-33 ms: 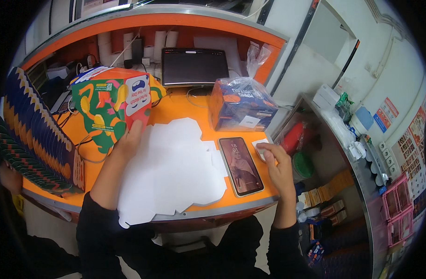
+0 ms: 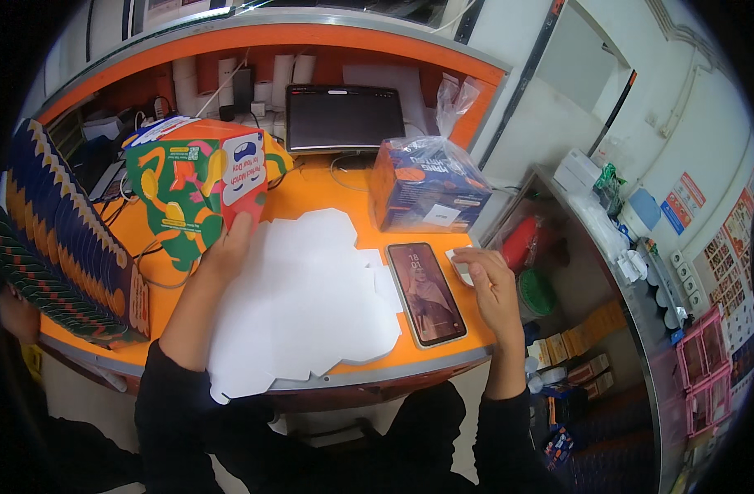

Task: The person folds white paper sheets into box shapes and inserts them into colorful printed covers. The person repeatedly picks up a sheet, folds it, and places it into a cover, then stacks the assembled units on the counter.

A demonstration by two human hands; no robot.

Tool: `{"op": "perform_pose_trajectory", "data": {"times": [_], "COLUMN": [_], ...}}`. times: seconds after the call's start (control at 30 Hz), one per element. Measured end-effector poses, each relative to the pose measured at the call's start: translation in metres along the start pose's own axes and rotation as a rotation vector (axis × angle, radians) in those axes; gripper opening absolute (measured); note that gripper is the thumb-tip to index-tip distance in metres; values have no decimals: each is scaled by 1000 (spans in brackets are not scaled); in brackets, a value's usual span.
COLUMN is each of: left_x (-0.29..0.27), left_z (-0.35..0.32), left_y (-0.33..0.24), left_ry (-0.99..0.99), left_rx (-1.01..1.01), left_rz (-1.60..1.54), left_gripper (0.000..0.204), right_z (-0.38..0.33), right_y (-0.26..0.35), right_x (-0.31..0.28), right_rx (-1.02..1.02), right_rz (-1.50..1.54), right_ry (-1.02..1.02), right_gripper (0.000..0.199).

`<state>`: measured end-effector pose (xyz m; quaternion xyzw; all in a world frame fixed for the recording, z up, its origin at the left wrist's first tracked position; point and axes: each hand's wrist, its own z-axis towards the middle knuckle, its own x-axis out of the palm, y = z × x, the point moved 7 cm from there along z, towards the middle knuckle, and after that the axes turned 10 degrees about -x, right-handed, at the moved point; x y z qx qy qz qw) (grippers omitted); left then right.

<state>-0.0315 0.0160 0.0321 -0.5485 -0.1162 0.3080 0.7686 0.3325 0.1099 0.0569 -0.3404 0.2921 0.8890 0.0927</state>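
My left hand (image 2: pixel 226 244) grips the lower corner of a colourful folded carton (image 2: pixel 194 191), green, orange and red, which stands upright on the orange counter (image 2: pixel 328 196). Flat white cardboard blanks (image 2: pixel 303 300) lie spread in front of me, reaching over the counter's near edge. Beside them on the right lies a smartphone (image 2: pixel 427 293) with its screen lit. My right hand (image 2: pixel 490 284) rests at the counter's right edge, its fingertips touching a small white object (image 2: pixel 459 268), with the fingers loosely spread.
A dark monitor (image 2: pixel 342 117) stands at the back. A blue package in a clear plastic bag (image 2: pixel 426 185) sits to its right. A tall stack of flat dark cartons (image 2: pixel 60 247) leans at the left, with another person's hand (image 2: pixel 15 317) below it. Cluttered shelves (image 2: pixel 607 239) run down the right.
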Motion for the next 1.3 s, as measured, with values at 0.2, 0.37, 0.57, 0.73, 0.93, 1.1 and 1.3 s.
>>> {"op": "perform_pose_trajectory", "data": {"times": [0.2, 0.37, 0.57, 0.73, 0.93, 1.1, 1.3], "left_x": [4, 6, 0, 1, -2, -8, -17], "left_z": [1, 2, 9, 2, 0, -4, 6], "left_y": [-11, -1, 17, 4, 3, 10, 27], "left_ry": [-37, -8, 73, 12, -107, -157, -111], "left_rx": [43, -78, -137, -148, -169, -313, -202], "left_rz": [-12, 7, 15, 111, -21, 76, 142], "left_gripper": [18, 23, 33, 33, 27, 16, 24], "right_z": [-10, 6, 2, -26, -21, -19, -25], "right_y": [-3, -9, 0, 3, 4, 6, 1], "right_x": [21, 33, 6, 14, 19, 23, 22], "right_rx": [-153, -82, -152, -164, -142, -178, -221], "right_rz": [-7, -300, -71, 40, 25, 64, 129], "right_ry": [130, 207, -11, -19, 72, 79, 195], "right_gripper": [29, 34, 38, 44, 51, 38, 42]}}
